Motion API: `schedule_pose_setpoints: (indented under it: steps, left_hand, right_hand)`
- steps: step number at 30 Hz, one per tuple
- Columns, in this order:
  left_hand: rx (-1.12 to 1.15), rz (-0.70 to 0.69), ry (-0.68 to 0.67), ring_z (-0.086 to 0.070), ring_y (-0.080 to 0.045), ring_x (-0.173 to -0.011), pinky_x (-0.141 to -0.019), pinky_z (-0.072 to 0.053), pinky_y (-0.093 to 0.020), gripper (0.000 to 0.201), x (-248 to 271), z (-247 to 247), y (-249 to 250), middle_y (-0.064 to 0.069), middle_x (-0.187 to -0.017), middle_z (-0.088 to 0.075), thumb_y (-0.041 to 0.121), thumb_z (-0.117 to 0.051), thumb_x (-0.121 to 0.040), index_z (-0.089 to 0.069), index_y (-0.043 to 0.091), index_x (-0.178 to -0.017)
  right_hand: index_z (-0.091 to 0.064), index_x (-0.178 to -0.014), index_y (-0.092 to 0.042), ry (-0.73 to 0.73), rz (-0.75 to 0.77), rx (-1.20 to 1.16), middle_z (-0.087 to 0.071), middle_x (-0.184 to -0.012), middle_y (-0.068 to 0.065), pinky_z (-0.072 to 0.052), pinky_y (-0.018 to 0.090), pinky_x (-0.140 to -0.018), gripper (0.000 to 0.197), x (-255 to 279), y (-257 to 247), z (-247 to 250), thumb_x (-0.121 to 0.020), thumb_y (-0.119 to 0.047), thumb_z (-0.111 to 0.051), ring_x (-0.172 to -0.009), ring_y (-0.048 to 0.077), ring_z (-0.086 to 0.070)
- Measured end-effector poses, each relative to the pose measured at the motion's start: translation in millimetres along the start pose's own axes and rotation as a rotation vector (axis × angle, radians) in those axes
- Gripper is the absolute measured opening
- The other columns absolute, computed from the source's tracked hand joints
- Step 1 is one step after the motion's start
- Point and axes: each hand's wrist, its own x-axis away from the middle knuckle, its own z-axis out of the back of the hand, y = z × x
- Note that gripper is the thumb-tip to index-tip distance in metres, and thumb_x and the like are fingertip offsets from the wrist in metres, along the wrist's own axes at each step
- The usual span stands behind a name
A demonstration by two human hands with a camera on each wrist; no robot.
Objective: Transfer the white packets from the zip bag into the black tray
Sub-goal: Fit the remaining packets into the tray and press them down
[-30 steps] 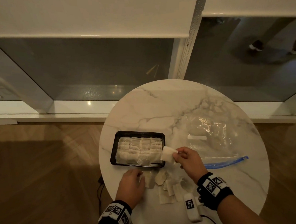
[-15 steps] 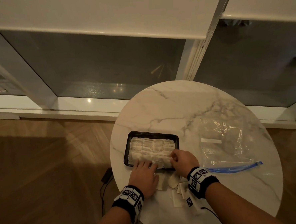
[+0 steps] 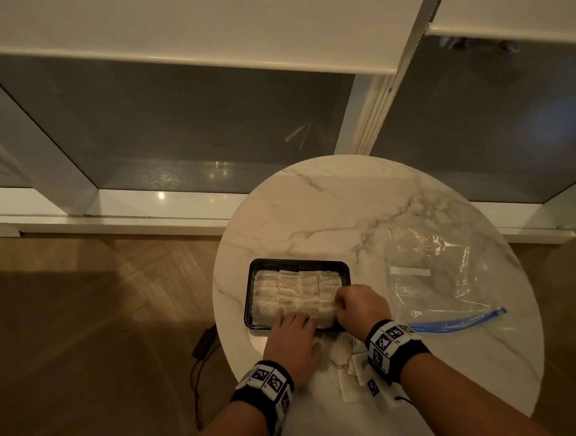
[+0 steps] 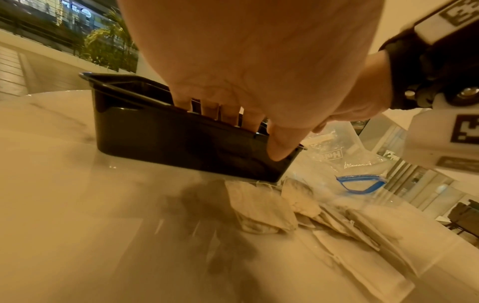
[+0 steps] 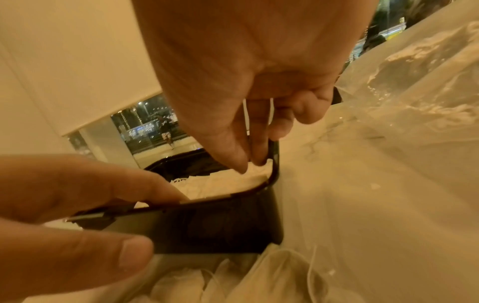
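Observation:
The black tray (image 3: 296, 259) sits left of centre on the table, packed with rows of white packets (image 3: 294, 286). My left hand (image 3: 292, 318) lays straight fingers over the tray's front rim onto the packets, and its thumb (image 4: 282, 147) is outside the front wall (image 4: 168, 139). My right hand (image 3: 344, 302) pinches a white packet (image 5: 256, 174) between thumb and forefinger at the tray's near right corner (image 5: 272, 180). The clear zip bag (image 3: 431, 269) lies flat to the right, its blue zip (image 3: 455, 322) nearest me. Several loose packets (image 3: 346, 362) lie in front of the tray.
The round marble table (image 3: 346, 197) ends close to my left wrist and behind the loose packets. A small white tagged device (image 3: 374, 386) with a cable rests near the front edge. A black cable (image 3: 200, 344) runs across the wooden floor on the left.
My right hand carried a packet from beside the tray into its near right corner. My left hand left the loose packets on the table and reached over the tray's front rim.

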Motion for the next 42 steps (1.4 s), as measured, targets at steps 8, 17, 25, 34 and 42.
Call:
schedule_pose_setpoints:
  steps: [8, 17, 25, 34, 42]
  left_hand:
    - [0.029, -0.072, -0.001, -0.044, -0.024, -0.130, -0.123, -0.010, -0.044, 0.046, -16.9, -2.3, 14.1, -0.004, -0.137, -0.054, 0.037, -0.042, -0.092, -0.053, 0.019, -0.133]
    - [0.053, -0.062, -0.020, -0.032, -0.021, -0.143, -0.124, -0.005, -0.041, 0.049, -28.1, -5.9, 23.9, -0.002, -0.152, -0.042, 0.037, -0.041, -0.096, -0.043, 0.021, -0.142]
    - [0.023, -0.004, -0.001, -0.023, -0.026, -0.148, -0.124, -0.011, -0.044, 0.059, -40.1, -6.0, 34.9, -0.007, -0.160, -0.028, 0.040, -0.042, -0.097, -0.028, 0.021, -0.151]
    - [0.013, -0.018, 0.028, -0.035, -0.018, -0.140, -0.123, -0.008, -0.038, 0.055, -45.5, -9.9, 43.5, 0.000, -0.151, -0.041, 0.031, -0.044, -0.097, -0.032, 0.021, -0.150]
    - [0.063, 0.011, 0.130, -0.031, -0.026, -0.145, -0.123, -0.015, -0.037, 0.061, -37.9, -7.6, 49.8, -0.007, -0.157, -0.036, 0.029, -0.055, -0.094, -0.036, 0.016, -0.150]
  right_hand:
    - [-0.062, -0.107, -0.015, 0.100, -0.339, -0.539, -0.064, -0.083, 0.000, -0.039, 0.017, -0.060, 0.023, 11.9, 27.4, -4.2, -0.085, -0.010, -0.061, -0.074, 0.011, -0.058]
    - [-0.066, -0.101, -0.017, 0.036, -0.434, -0.639, -0.066, -0.085, -0.002, -0.044, 0.023, -0.065, 0.017, 30.2, 77.1, -15.0, -0.086, -0.013, -0.060, -0.077, 0.012, -0.062]
    - [-0.065, -0.102, -0.015, -0.098, -0.504, -0.590, -0.068, -0.095, 0.002, -0.045, 0.024, -0.076, 0.019, 57.5, 118.9, -32.0, -0.084, -0.012, -0.062, -0.087, 0.016, -0.062]
    - [-0.067, -0.103, -0.016, -0.196, -0.394, -0.557, -0.066, -0.094, 0.000, -0.039, 0.010, -0.063, 0.024, 64.0, 140.7, -30.8, -0.079, -0.014, -0.074, -0.087, 0.012, -0.061]
    - [-0.065, -0.099, -0.029, -0.281, -0.168, -0.520, -0.066, -0.093, -0.005, -0.043, 0.010, -0.061, 0.025, 68.7, 129.2, -24.1, -0.078, -0.028, -0.078, -0.075, 0.002, -0.057]
